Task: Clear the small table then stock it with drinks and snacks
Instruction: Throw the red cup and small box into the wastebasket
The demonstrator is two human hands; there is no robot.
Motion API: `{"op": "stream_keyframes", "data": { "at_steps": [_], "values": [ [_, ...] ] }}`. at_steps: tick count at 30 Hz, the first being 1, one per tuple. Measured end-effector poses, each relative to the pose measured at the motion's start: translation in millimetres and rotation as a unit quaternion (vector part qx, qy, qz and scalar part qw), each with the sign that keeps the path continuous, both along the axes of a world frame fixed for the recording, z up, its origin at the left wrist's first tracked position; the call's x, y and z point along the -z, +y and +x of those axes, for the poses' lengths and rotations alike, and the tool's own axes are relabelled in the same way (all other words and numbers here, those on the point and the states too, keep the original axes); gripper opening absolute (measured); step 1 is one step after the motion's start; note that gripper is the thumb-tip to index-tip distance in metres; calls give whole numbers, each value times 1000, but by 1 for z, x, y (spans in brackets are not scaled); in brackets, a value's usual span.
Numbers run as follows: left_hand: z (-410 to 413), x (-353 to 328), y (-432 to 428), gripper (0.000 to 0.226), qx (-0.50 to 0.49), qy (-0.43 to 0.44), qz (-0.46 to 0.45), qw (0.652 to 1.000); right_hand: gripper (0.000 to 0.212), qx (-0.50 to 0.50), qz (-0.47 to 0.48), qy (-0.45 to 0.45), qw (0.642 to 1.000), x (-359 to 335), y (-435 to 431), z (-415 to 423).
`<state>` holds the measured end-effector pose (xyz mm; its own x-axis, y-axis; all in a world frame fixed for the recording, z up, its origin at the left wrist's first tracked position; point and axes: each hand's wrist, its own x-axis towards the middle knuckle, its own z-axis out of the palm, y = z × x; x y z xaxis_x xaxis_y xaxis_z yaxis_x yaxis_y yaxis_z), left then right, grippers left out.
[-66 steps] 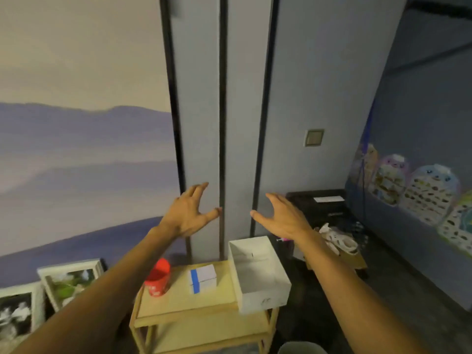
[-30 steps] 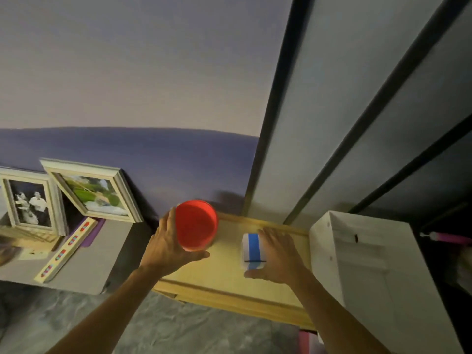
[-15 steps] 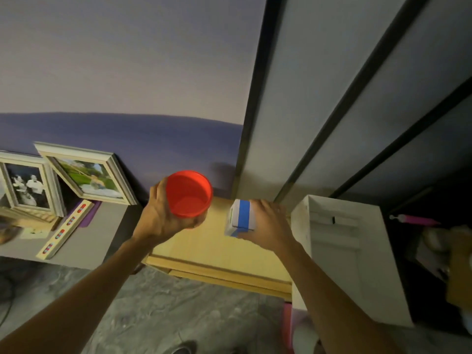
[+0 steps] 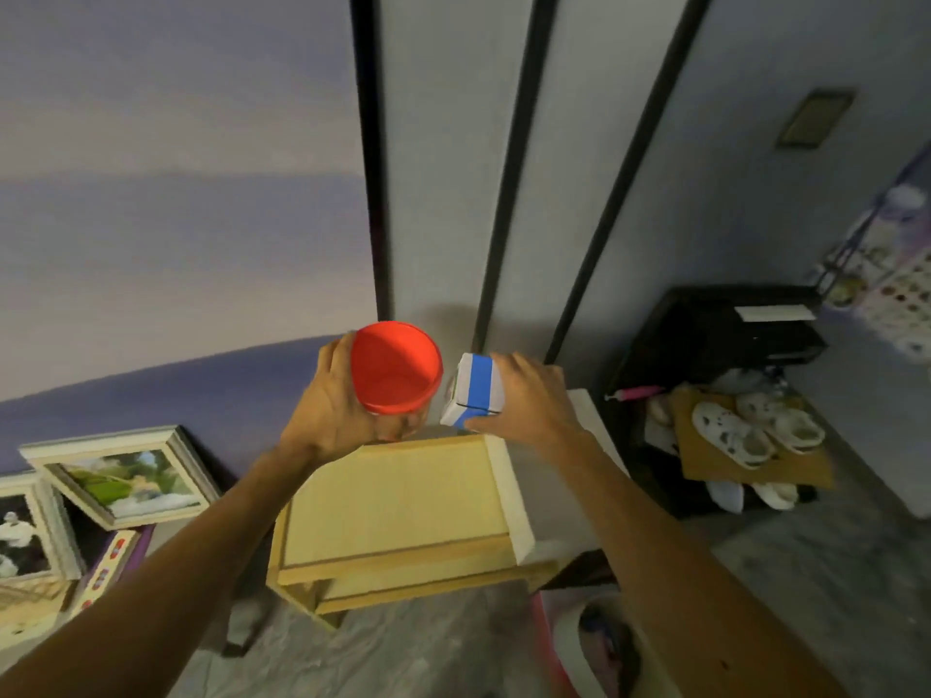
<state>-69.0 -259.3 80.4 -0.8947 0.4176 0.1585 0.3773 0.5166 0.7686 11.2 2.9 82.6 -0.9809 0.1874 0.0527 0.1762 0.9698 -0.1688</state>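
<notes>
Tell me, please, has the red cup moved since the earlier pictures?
Yes. The red cup has been lifted off the wooden table by the left hand.

the room is dim and evenly lit, with no glare. a soft shadow falls on the wall [image 4: 453,314] behind the hands. the wide lens bends the dark wall strips [image 4: 624,168] outward, and motion blur smears the picture frames [image 4: 121,476] and shoes [image 4: 745,435].

The left hand [image 4: 332,410] grips a red cup [image 4: 395,367] and the right hand [image 4: 524,400] a white-and-blue box [image 4: 473,390], both seemingly above the wooden table [image 4: 398,501]; a white bin [image 4: 524,516] stands alongside.
</notes>
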Motion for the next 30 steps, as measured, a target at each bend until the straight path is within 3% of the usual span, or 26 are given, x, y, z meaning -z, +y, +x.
{"op": "stream_keyframes", "data": {
  "at_steps": [7,14,20,23,30],
  "values": [
    [48,-28,95,149,150,-16,6,988,100,150,36,28,988,-30,53,118],
    [146,-13,208,142,280,-35,11,959,122,291,1,30,956,-21,124,260],
    [229,25,284,151,333,-69,-28,940,106,355,-16,-7,935,26,181,365],
    [268,54,312,150,351,-77,-41,932,109,367,-43,-40,928,64,206,404],
    [319,198,340,161,316,-115,-109,935,112,346,-104,-127,924,199,244,444]
  ]
}}
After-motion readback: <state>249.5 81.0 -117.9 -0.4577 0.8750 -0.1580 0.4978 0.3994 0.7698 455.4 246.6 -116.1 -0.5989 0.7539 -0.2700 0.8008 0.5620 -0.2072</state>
